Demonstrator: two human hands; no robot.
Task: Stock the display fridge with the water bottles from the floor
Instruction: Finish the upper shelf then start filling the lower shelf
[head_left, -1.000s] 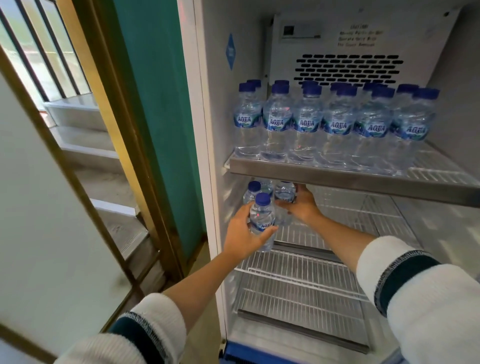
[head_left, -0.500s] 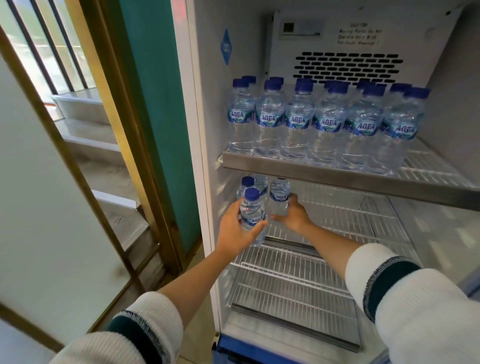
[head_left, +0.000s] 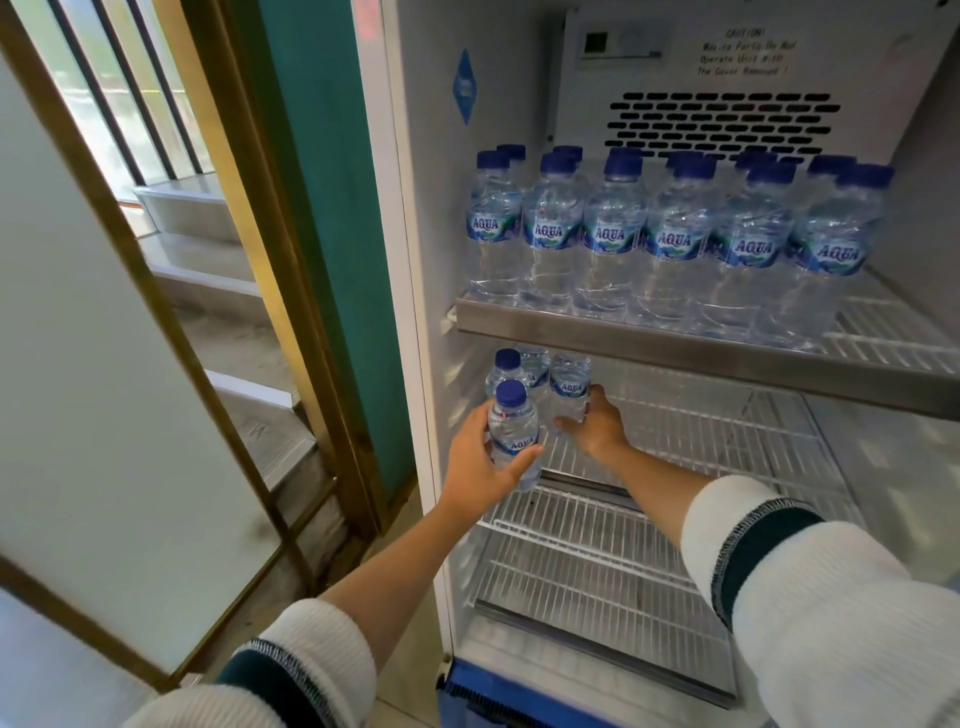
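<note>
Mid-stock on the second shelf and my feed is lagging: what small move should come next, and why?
Probably set the bottle in the left hand down on the wire shelf, in front of the three already standing at the back left. The right hand is holding one of those bottles, and the shelf's front left spot looks free.

Every bottle label (head_left: 609, 241) read "AQUA". The fridge's back panel (head_left: 746, 52) carried "CAUTION!" above smaller print too blurred to read.
</note>
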